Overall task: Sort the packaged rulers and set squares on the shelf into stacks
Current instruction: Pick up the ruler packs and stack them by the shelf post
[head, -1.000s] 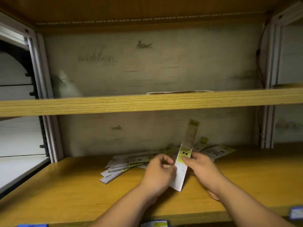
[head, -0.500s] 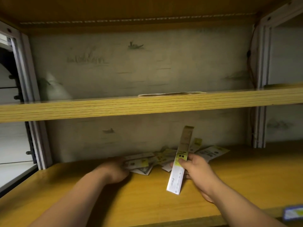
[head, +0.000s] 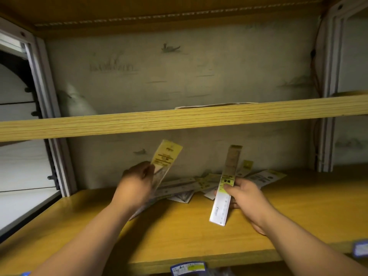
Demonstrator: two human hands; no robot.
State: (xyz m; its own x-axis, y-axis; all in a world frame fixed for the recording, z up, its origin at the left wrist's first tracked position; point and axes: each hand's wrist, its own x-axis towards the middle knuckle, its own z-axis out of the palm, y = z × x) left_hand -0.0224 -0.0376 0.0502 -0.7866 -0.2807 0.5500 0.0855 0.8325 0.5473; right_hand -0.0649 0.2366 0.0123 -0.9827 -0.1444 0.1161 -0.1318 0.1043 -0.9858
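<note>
Yellow-labelled packaged ruler [head: 230,168], seemingly transparent, in right hand [head: 247,198].

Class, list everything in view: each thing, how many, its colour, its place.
lower wooden shelf board: one, orange-yellow, across bottom
upper wooden shelf board: one, pale yellow, across middle
clear-packaged ruler with yellow label: one, clear and yellow, upright in right hand
yellow-topped clear pack: one, yellow and clear, tilted in left hand
loose pile of packaged rulers and set squares: count unclear, white and yellow, lower board's back
blue labels: at least two, blue, below lower board's front
left hand: one, gripping pack
right hand: one, gripping ruler
</note>
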